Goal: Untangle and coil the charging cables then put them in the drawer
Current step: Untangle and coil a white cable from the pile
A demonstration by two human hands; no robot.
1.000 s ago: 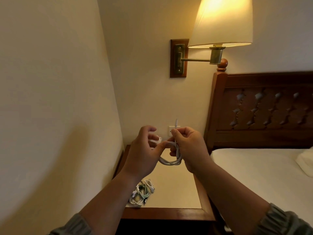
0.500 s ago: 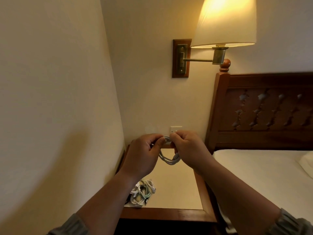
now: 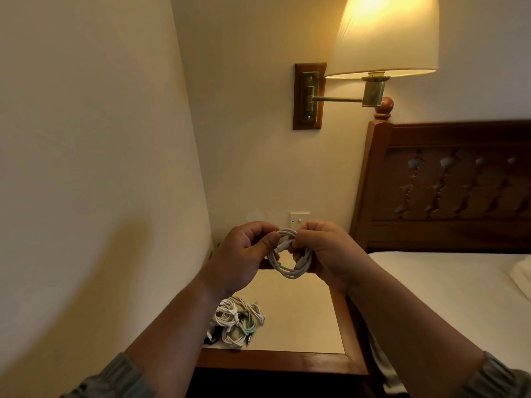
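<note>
A white charging cable (image 3: 290, 264), wound into a small coil, hangs in the air above the nightstand (image 3: 301, 308). My left hand (image 3: 244, 257) pinches its left side near the top, thumb against the strands. My right hand (image 3: 324, 251) grips the coil's right side with curled fingers. A pile of other cables (image 3: 237, 321), white, pale green and black, lies on the nightstand's front left corner, partly behind my left forearm. The drawer is hidden below the frame's lower edge.
A wall lamp (image 3: 385, 38) glows above on a brass arm. A dark wooden headboard (image 3: 448, 185) and a white bed (image 3: 448, 297) stand to the right. A wall (image 3: 86, 168) runs close along the left. A wall switch (image 3: 299, 221) sits behind my hands.
The cable end that stuck up above my right hand has been wound in. Both hands closed together on the coil and stayed at about the same height.
</note>
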